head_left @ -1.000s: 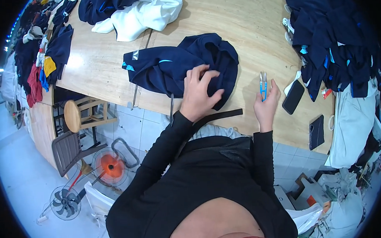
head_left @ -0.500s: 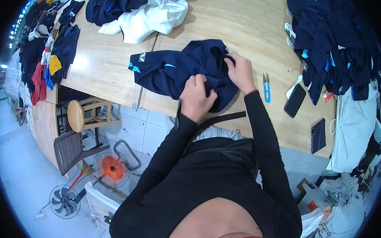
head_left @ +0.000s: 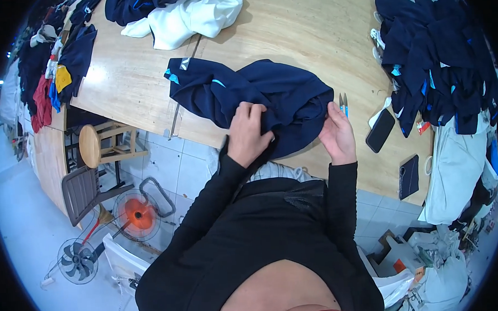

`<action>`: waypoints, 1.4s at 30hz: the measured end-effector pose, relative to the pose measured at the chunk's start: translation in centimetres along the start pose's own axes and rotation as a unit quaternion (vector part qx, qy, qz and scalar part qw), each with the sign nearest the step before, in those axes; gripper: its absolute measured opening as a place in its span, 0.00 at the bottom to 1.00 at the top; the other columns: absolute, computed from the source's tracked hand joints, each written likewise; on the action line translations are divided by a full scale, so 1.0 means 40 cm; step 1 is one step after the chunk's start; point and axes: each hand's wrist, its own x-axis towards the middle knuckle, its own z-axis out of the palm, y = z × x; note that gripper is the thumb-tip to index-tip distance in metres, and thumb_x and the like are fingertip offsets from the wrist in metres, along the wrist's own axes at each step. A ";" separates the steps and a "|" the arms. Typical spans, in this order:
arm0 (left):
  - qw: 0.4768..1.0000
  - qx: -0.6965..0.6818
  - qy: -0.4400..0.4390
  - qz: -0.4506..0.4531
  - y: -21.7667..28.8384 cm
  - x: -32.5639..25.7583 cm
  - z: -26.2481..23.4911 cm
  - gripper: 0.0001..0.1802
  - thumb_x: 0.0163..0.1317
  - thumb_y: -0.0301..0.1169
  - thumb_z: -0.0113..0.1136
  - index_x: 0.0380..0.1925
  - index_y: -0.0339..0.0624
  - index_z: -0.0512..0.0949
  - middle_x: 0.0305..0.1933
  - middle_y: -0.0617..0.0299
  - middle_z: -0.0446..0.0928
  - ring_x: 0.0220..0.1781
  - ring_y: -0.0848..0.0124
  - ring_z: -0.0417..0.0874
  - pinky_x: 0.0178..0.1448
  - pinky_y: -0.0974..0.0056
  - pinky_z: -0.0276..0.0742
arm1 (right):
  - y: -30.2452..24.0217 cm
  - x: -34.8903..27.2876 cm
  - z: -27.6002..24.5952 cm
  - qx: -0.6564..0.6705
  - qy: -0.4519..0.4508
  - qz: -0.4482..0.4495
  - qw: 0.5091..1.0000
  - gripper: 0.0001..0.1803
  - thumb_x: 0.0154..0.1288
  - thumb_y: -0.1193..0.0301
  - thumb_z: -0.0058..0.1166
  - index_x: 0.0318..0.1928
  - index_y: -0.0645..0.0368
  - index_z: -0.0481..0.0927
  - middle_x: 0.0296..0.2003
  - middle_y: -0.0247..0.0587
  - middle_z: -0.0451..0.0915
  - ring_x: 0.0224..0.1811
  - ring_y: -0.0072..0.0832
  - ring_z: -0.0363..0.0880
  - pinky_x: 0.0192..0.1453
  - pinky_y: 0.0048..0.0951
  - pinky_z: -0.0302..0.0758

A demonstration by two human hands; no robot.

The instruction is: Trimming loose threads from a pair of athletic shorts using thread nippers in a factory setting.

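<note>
We had the navy garment (head_left: pixel 282 87) right in front of us on the table (head_left: pixel 288 31), left hand (head_left: pixel 250 134) pinching a fold, right hand (head_left: pixel 338 134) narrowed on its right edge, probably to keep it spread. Snips (head_left: pixel 345 102) lay just past our right hand, likely for easy reach; white cloth (head_left: pixel 193 19) sat farther back.

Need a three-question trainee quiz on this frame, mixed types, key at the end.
1. Open: which thing do the left hand and the right hand both touch?
2. True or false: the black phone lies to the right of the right hand.
3. Multiple choice: what shape is the seat of the wooden stool? A) square B) round C) triangular

Key: 1. The navy garment; 2. True; 3. B
</note>
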 end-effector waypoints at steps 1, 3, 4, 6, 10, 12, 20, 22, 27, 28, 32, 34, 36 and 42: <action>0.999 -0.031 0.008 -0.017 -0.029 -0.008 -0.004 0.23 0.56 0.25 0.77 0.52 0.39 0.81 0.50 0.49 0.80 0.53 0.47 0.84 0.54 0.49 0.83 | -0.002 -0.002 -0.023 0.010 0.001 -0.017 1.000 0.13 0.88 0.67 0.56 0.61 0.60 0.85 0.58 0.42 0.90 0.63 0.33 0.88 0.73 0.44 0.82; 0.991 -0.094 0.050 -0.086 -0.050 0.001 -0.046 0.15 0.62 0.20 0.70 0.49 0.39 0.88 0.47 0.50 0.82 0.43 0.53 0.88 0.48 0.56 0.84 | -0.022 -0.018 -0.055 0.020 0.011 -0.029 0.999 0.13 0.89 0.67 0.54 0.62 0.59 0.85 0.59 0.43 0.90 0.65 0.35 0.88 0.74 0.46 0.82; 0.983 -0.116 0.094 -0.105 -0.075 0.002 -0.066 0.14 0.66 0.20 0.70 0.51 0.40 0.91 0.41 0.52 0.84 0.38 0.63 0.87 0.44 0.60 0.83 | -0.028 -0.023 -0.058 0.027 0.015 -0.038 0.999 0.13 0.90 0.67 0.51 0.62 0.58 0.84 0.61 0.44 0.89 0.66 0.37 0.87 0.74 0.48 0.82; 0.907 -0.302 0.113 -0.269 -0.144 -0.021 -0.107 0.15 0.70 0.21 0.72 0.56 0.36 0.91 0.46 0.56 0.92 0.43 0.75 0.89 0.48 0.66 0.84 | -0.030 -0.039 -0.061 0.026 0.027 -0.035 0.999 0.13 0.89 0.68 0.52 0.62 0.58 0.84 0.60 0.44 0.89 0.65 0.37 0.88 0.73 0.48 0.83; 0.678 -0.620 0.149 -0.367 -0.221 -0.032 -0.203 0.14 0.75 0.24 0.65 0.55 0.28 0.87 0.53 0.48 0.92 0.53 0.64 0.94 0.61 0.63 0.90 | -0.034 -0.049 -0.026 0.024 0.075 0.023 0.997 0.10 0.85 0.69 0.56 0.57 0.59 0.85 0.55 0.43 0.91 0.59 0.38 0.90 0.66 0.48 0.86; 0.540 -0.728 0.097 -0.411 -0.230 -0.041 -0.223 0.15 0.77 0.26 0.63 0.56 0.27 0.85 0.54 0.46 0.92 0.56 0.59 0.95 0.65 0.60 0.91 | -0.044 -0.042 -0.008 0.035 0.134 0.052 0.989 0.10 0.83 0.68 0.58 0.54 0.59 0.86 0.52 0.44 0.92 0.55 0.38 0.91 0.63 0.48 0.86; 0.556 -0.728 0.098 -0.389 -0.197 -0.012 -0.307 0.11 0.70 0.30 0.60 0.43 0.32 0.84 0.47 0.45 0.91 0.47 0.53 0.94 0.61 0.49 0.90 | -0.077 -0.075 -0.011 0.040 0.130 -0.012 0.991 0.09 0.81 0.68 0.59 0.44 0.60 0.86 0.41 0.46 0.91 0.44 0.39 0.92 0.56 0.44 0.86; 0.560 -0.735 0.127 -0.361 -0.183 -0.003 -0.327 0.15 0.69 0.34 0.60 0.43 0.31 0.85 0.44 0.47 0.89 0.46 0.55 0.91 0.59 0.52 0.88 | -0.095 -0.099 0.000 0.022 0.164 -0.028 0.986 0.08 0.79 0.69 0.61 0.44 0.61 0.87 0.40 0.46 0.91 0.42 0.39 0.92 0.53 0.42 0.87; 0.612 -0.710 0.161 -0.308 -0.137 -0.010 -0.351 0.08 0.66 0.26 0.65 0.43 0.36 0.82 0.41 0.52 0.86 0.46 0.59 0.88 0.55 0.55 0.86 | -0.143 -0.162 0.099 -0.031 0.188 -0.087 0.978 0.11 0.79 0.66 0.62 0.44 0.63 0.85 0.39 0.43 0.88 0.43 0.36 0.91 0.52 0.39 0.87; 0.707 -0.640 0.185 -0.238 -0.123 -0.020 -0.341 0.10 0.64 0.21 0.67 0.45 0.38 0.82 0.43 0.52 0.85 0.47 0.61 0.88 0.55 0.56 0.85 | -0.150 -0.165 0.094 -0.032 0.184 -0.083 0.979 0.11 0.79 0.66 0.62 0.44 0.63 0.85 0.39 0.43 0.88 0.43 0.36 0.91 0.52 0.39 0.87; 0.833 -0.510 0.197 -0.085 -0.150 -0.040 -0.343 0.23 0.60 0.10 0.70 0.50 0.45 0.81 0.48 0.54 0.83 0.50 0.64 0.86 0.56 0.57 0.84 | -0.165 -0.150 0.120 -0.036 0.238 -0.098 0.966 0.09 0.78 0.68 0.61 0.43 0.61 0.86 0.34 0.40 0.87 0.38 0.35 0.90 0.47 0.39 0.88; 0.805 -0.539 0.220 -0.113 -0.118 -0.035 -0.345 0.13 0.61 0.13 0.67 0.45 0.37 0.82 0.48 0.51 0.85 0.50 0.63 0.87 0.58 0.57 0.84 | -0.182 -0.141 0.098 -0.041 0.217 -0.089 0.971 0.09 0.78 0.67 0.61 0.44 0.61 0.86 0.35 0.41 0.88 0.38 0.36 0.91 0.45 0.41 0.88; 0.774 -0.568 0.242 -0.137 -0.115 -0.030 -0.347 0.06 0.63 0.17 0.64 0.40 0.29 0.84 0.48 0.49 0.86 0.50 0.62 0.88 0.61 0.58 0.85 | -0.186 -0.143 0.089 -0.041 0.224 -0.094 0.969 0.10 0.78 0.67 0.61 0.45 0.61 0.87 0.35 0.42 0.89 0.38 0.37 0.91 0.45 0.41 0.88; 0.702 -0.664 0.187 -0.176 -0.109 -0.009 -0.360 0.07 0.62 0.22 0.65 0.39 0.28 0.84 0.45 0.48 0.86 0.49 0.59 0.88 0.61 0.56 0.85 | -0.200 -0.166 0.027 -0.030 0.218 -0.099 0.970 0.10 0.79 0.66 0.62 0.47 0.60 0.88 0.39 0.45 0.92 0.42 0.41 0.94 0.51 0.48 0.90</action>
